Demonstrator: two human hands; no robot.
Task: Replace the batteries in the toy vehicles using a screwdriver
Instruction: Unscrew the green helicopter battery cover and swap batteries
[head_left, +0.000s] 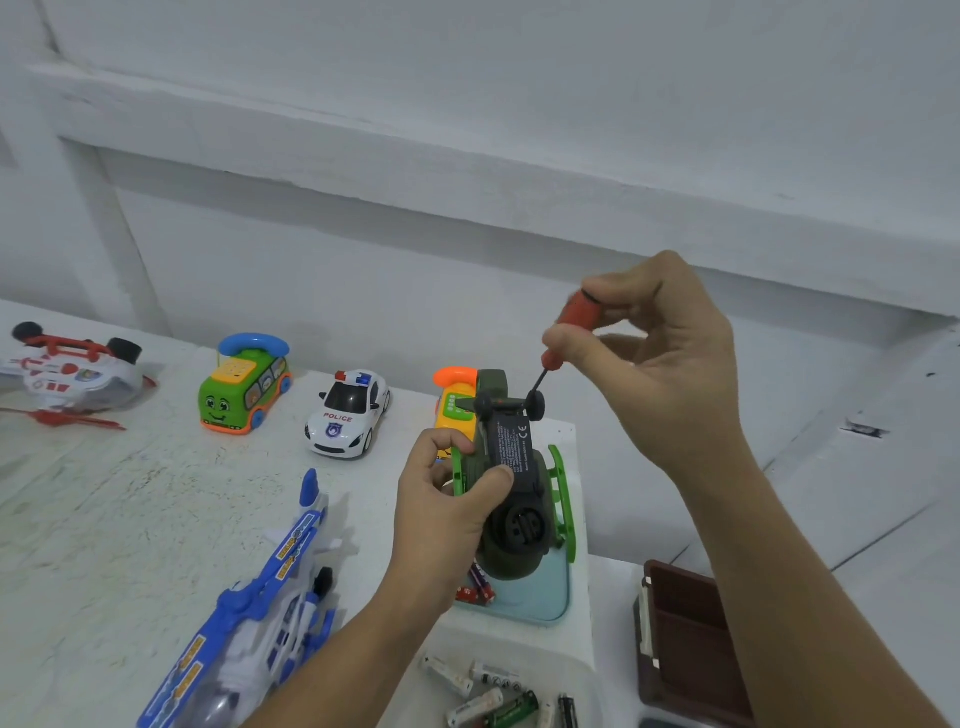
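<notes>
Green toy (511, 561) belly-up in my left hand (441, 499), fingers wrapped round its body, above the table (130, 493). My right hand (660, 353) pinches the screwdriver (579, 310), tip at the underside. Light, hard, slick plastic, I reckon: grip the body, not the thin skids (563, 493).

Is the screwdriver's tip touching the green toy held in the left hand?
Cannot tell. In the head view the shaft of the screwdriver runs down to the green toy beside a wheel, but the dark tip blends into dark parts there.
</notes>
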